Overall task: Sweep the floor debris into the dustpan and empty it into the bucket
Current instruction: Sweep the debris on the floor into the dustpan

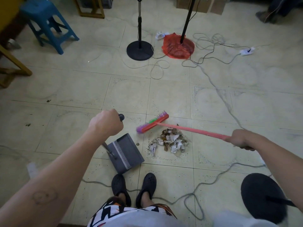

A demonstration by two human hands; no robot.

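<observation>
As both reach forward, left hand (105,124) fisted round dustpan handle (121,117), right hand (241,139) gripping broom handle (188,129)

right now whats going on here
A person is sweeping up. The left grip holds the dustpan by its upright handle, with the pan set down left of a pile of paper scraps. The right grip holds a pink broom, its head just beyond the pile. The pan looks empty so far.
</observation>
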